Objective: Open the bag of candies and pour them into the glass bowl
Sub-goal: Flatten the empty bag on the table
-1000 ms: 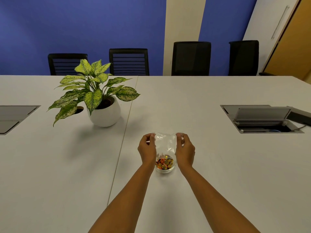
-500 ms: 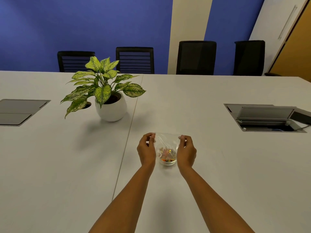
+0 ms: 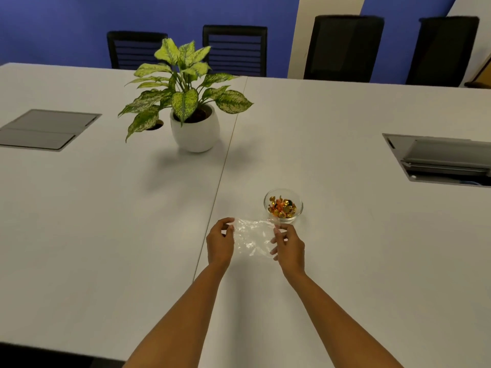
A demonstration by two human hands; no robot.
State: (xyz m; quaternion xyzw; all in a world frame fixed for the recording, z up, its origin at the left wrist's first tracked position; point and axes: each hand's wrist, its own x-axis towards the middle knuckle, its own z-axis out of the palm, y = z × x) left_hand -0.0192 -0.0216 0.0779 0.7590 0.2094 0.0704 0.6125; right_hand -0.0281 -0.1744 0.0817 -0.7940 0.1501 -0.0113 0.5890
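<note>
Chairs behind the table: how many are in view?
4, all along the table's far edge: two slatted-back chairs behind the potted plant, two taller ones further right. More may sit off-frame.

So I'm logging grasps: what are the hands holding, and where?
The clear plastic bag, pinched at its top corners by the left hand and right hand.

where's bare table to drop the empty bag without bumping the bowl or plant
The widest bare patch is on the white table, left of the left hand and nearer than the potted plant. Another lies right of the right hand, nearer than the open cable hatch. It is tight just beyond the bag, where the glass bowl of candies sits.
</note>
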